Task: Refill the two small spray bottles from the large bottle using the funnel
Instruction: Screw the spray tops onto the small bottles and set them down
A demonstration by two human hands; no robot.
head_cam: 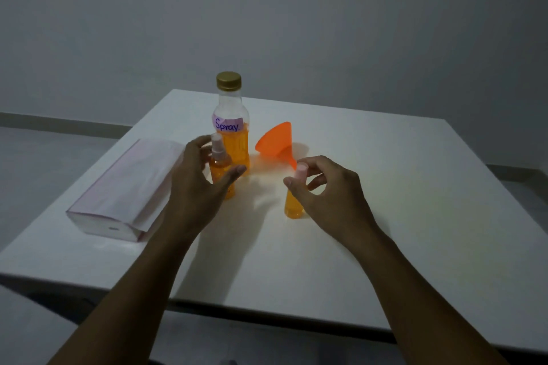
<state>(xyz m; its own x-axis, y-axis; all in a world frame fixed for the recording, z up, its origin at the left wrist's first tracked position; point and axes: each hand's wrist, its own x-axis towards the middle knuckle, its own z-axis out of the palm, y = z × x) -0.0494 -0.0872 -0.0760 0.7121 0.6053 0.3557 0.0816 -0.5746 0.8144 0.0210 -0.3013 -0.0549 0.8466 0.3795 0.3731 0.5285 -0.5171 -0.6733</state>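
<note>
1. A white bench (385,187) is standing in a dim room, with a plain grey wall (267,9) behind it and a grey floor (44,157) to the left.
2. The large bottle (232,124) is standing upright near the middle of the bench. It is wearing a gold cap (228,80) and a pink label (227,124) that is saying "Spray". Orange liquid is filling only its lower part.
3. The orange funnel (275,142) is lying on its side just to the right of the large bottle, with its thin spout pointing toward the person.
4. One small spray bottle (220,167) is standing upright just in front of the large bottle. It is holding orange liquid and is wearing a pale pink top.
5. The left hand (198,184) is curving around this bottle with its fingers spread apart. The thumb is reaching across the front of the bottle. I cannot tell if the hand is touching it.
6. The other small spray bottle (293,206) is standing upright closer to the person, in front of the funnel. It is also holding orange liquid.
7. The right hand (329,190) is pinching the pale pink top (301,172) of this bottle between its thumb and fingers.
8. A pack of tissues (127,187) in clear wrap is lying flat on the left side of the bench, near the left hand.
9. Both arms are reaching out over the front edge of the bench.
</note>
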